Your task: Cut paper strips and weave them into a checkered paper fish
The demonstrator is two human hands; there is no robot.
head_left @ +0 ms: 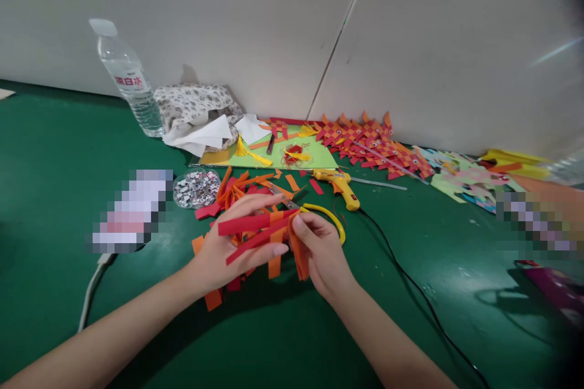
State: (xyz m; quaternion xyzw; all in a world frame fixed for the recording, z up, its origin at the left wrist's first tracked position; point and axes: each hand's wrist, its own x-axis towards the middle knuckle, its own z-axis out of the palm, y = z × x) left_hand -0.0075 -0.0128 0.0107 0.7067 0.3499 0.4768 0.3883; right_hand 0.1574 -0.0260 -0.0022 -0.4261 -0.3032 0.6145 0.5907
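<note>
My left hand [230, 240] cradles a partly woven piece of red strips [249, 225] and orange strips [275, 264]. Its thumb lies below and its index finger above; the fingers behind the piece are hidden. At the piece's right end, my right hand [322, 249] pinches folded orange strips [298, 252] between thumb and fingers. Beneath and behind both hands is a loose pile of red and orange strips [232, 188]. Scissors with a yellow handle [337, 222] lie just behind my right hand, partly covered by it.
A yellow glue gun [340, 185] trails a black cord to the right. Googly eyes [197, 188] fill a clear dish. Finished woven fish [365, 140] pile against the wall. A water bottle [130, 82], tissue pack [196, 109], and blurred phone [134, 209] stand or lie left.
</note>
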